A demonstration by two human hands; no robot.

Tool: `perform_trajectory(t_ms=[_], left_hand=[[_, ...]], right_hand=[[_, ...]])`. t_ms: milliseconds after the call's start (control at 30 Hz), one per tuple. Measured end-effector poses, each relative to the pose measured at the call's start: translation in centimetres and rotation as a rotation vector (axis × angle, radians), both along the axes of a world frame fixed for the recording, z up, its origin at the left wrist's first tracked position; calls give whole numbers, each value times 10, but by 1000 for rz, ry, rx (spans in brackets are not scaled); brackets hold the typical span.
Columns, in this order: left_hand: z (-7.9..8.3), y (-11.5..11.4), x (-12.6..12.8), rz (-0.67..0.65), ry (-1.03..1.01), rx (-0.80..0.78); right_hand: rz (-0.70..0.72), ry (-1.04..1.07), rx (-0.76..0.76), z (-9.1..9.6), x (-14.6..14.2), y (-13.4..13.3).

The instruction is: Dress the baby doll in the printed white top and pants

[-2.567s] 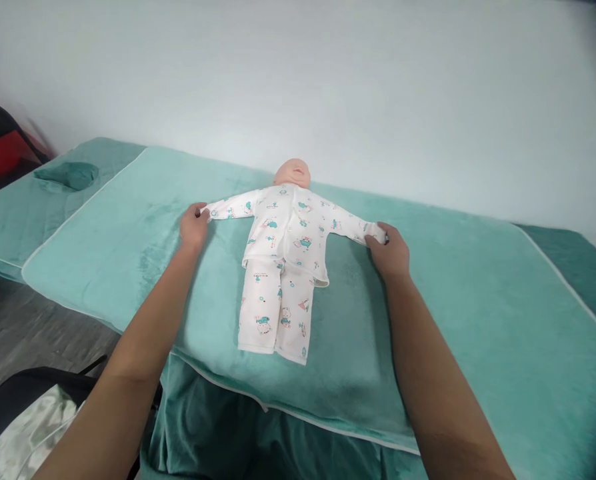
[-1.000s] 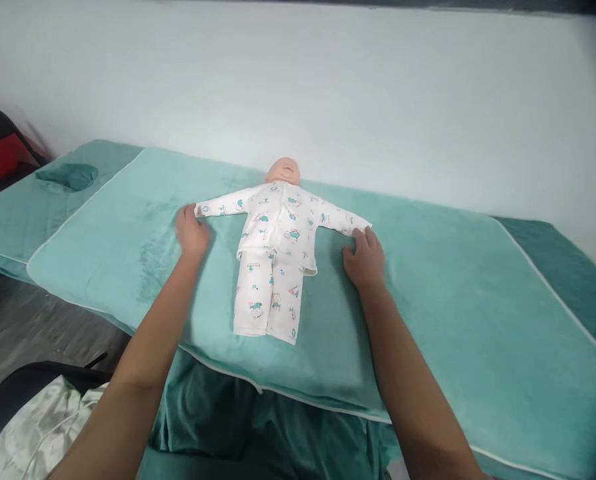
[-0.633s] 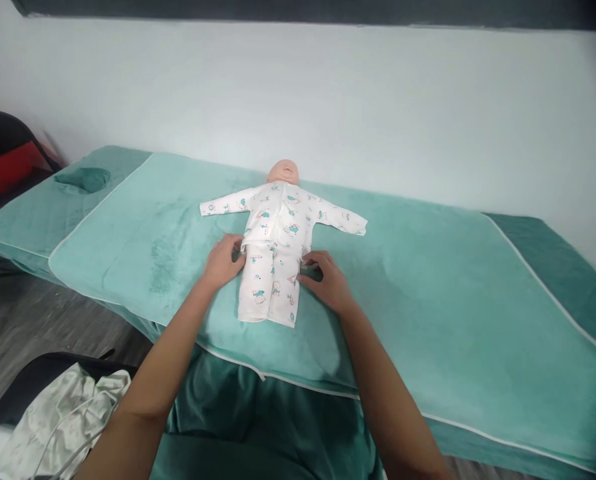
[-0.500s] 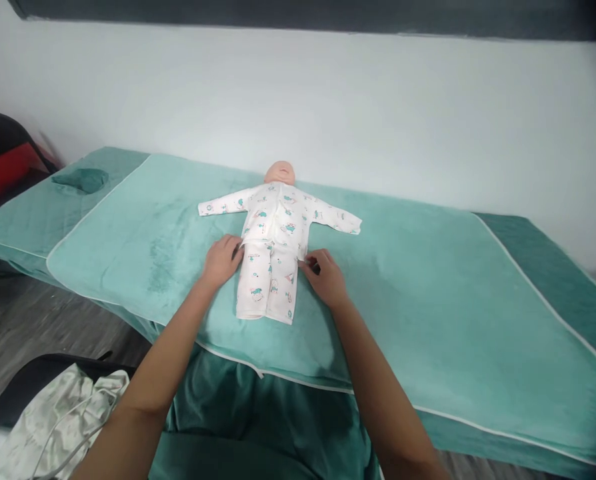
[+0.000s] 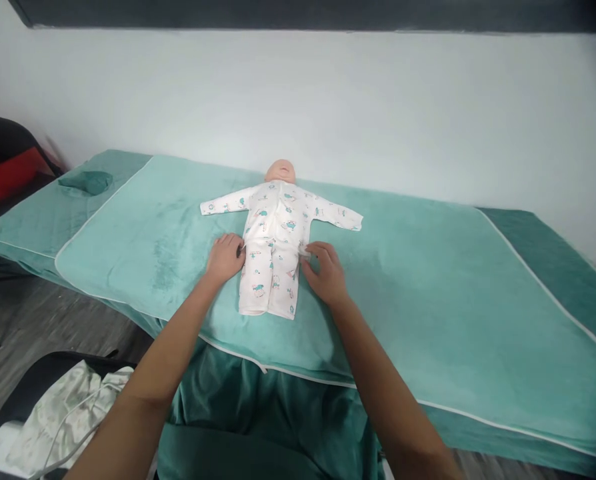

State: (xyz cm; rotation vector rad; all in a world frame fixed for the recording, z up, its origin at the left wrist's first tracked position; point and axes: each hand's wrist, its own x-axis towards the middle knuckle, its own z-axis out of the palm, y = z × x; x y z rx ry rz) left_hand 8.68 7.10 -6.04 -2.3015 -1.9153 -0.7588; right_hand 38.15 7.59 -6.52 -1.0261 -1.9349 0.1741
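A baby doll (image 5: 281, 171) lies on its back on the bed, arms spread, its head toward the wall. It wears a white long-sleeved top (image 5: 277, 212) with small teal and red prints. White pants (image 5: 257, 283) of the same print cover the legs. My left hand (image 5: 226, 259) is closed at the waist on the left side, with thumb and fingers pinching the edge of the pants. Across from it, my right hand (image 5: 325, 270) pinches a bit of white fabric at the other side of the waist. The fingertips partly hide the fabric edges.
A teal velvet cover (image 5: 428, 300) with white piping lies over the bed, which has a face hole (image 5: 85, 183) at the left end. A black chair (image 5: 53, 363) at lower left holds patterned cloth (image 5: 68, 413) and a cable. Another chair (image 5: 8, 133) with a red item stands far left.
My right hand has shifted slightly up along the waist, pulling the fabric edge a little outward. The left hand stays at the waist. The view has tilted slightly.
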Motion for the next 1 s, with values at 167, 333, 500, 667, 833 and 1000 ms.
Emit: perform_trajectory(t_ms=[167,333,500,667,833,1000], left_hand=[[0,1,0,20,-12,-8],[0,2,-1,9,6,-1],[-3,3,-2,22,-21,-1],[-5,4,-3,21,6,7],[-2,4,-2,21,4,-8],[-1,4,-1,37,-17,-13]], right_hand=[[58,-10,83,21,-35,12],[102,-264,50,46,-72,32],[-11,-274,59,41,-83,34],[3,-200,87,34,-74,30],[34,-159,83,31,-68,30],[72,-55,-25,26,-66,24]])
